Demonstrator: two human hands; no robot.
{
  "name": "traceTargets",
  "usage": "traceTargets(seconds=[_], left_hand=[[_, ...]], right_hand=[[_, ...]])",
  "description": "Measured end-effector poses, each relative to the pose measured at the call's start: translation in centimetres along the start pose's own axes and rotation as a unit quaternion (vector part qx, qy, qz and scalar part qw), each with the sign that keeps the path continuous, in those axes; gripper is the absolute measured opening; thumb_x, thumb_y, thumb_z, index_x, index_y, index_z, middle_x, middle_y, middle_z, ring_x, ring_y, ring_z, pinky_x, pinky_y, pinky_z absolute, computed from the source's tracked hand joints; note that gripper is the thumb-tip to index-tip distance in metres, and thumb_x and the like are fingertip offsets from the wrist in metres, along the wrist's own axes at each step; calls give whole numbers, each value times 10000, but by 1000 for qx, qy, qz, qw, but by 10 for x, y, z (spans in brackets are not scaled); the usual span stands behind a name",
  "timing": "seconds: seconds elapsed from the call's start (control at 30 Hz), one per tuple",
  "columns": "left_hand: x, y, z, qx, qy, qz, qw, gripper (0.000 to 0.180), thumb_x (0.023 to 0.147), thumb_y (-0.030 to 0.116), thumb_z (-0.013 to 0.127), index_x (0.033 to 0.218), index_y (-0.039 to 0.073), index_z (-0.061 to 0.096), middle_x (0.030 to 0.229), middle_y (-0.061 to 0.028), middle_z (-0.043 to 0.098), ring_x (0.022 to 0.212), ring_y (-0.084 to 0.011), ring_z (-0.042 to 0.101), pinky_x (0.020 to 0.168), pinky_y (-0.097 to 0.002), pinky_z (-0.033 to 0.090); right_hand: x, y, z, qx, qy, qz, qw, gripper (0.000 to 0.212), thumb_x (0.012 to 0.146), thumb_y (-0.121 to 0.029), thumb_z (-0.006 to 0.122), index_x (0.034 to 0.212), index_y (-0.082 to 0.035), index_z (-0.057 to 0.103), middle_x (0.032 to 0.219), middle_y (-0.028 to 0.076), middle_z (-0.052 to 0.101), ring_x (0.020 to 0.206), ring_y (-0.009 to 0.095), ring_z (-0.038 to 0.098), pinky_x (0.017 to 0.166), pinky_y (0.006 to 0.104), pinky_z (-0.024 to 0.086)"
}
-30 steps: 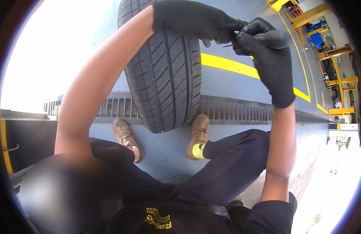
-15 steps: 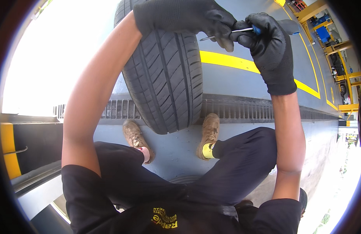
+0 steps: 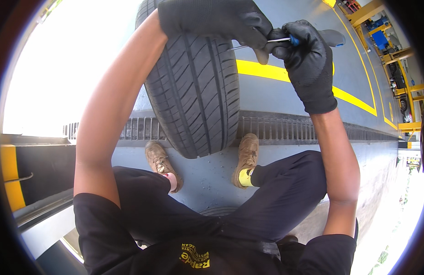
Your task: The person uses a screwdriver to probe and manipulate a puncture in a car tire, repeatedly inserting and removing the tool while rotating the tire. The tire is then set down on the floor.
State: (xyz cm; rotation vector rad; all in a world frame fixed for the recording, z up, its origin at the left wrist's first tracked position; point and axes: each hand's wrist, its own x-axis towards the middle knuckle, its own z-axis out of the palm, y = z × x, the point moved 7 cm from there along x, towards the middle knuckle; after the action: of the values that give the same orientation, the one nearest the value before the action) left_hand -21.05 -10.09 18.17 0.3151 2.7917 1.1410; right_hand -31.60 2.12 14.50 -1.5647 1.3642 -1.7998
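My right hand (image 3: 310,62), in a black glove, is closed round a screwdriver-like tool with a grey and blue handle (image 3: 333,38) and a thin metal shaft. The shaft points left, its tip at the right shoulder of a black tyre (image 3: 193,96); whether it goes into the rubber I cannot tell. My left hand (image 3: 225,23), gloved too, reaches across the top of the tyre. Its fingers close over the middle of the shaft and hide part of it. The tyre stands upright on its tread between my feet.
Brown shoes (image 3: 248,156) flank the tyre on the grey floor. A slotted drain grate (image 3: 285,128) runs across beneath it, with a yellow floor line (image 3: 267,70) beyond. Yellow racks (image 3: 409,89) stand at the far right. A black and yellow block (image 3: 42,172) is at left.
My right hand has shifted left, bringing the tool's tip toward the tyre's right shoulder. My left fingers have moved slightly left and down along with it.
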Motion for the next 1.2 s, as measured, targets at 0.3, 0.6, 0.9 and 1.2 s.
traceTargets(seconds=[0.3, 0.6, 0.9, 1.2], left_hand=[[3, -3, 2, -17, -7, 17, 1000, 291, 985, 333, 649, 1119, 99, 758, 844, -32, 691, 768, -92, 576, 715, -284, 483], [1, 10, 5, 275, 95, 444, 847, 359, 889, 30, 656, 1248, 20, 641, 1153, -114, 684, 990, -260, 655, 892, -371, 530], [-6, 4, -9, 233, 23, 201, 951, 309, 1012, 180, 572, 1285, 45, 621, 1185, -136, 681, 1027, -329, 669, 991, -407, 512], [-25, -40, -24, 278, 174, 74, 942, 350, 1073, 300, 509, 1176, 72, 754, 1143, -130, 733, 1075, -274, 676, 1053, -394, 512]], right_hand=[[2, -32, 5, -278, -53, -128, 950, 192, 982, 35, 596, 1151, 9, 682, 1043, 101, 677, 899, 164, 692, 767, 291, 631], [8, -49, 5, -342, -26, -190, 920, 311, 943, 104, 591, 1212, -31, 668, 1112, 108, 689, 1011, 209, 695, 788, 298, 622], [17, -26, -4, -95, -44, -98, 990, 245, 1057, -49, 495, 1269, -19, 613, 1126, 162, 683, 1001, 258, 716, 808, 330, 615], [19, -27, 16, 39, 61, 13, 997, 257, 1071, -208, 523, 1099, 15, 648, 917, 156, 703, 721, 223, 743, 608, 275, 597]])
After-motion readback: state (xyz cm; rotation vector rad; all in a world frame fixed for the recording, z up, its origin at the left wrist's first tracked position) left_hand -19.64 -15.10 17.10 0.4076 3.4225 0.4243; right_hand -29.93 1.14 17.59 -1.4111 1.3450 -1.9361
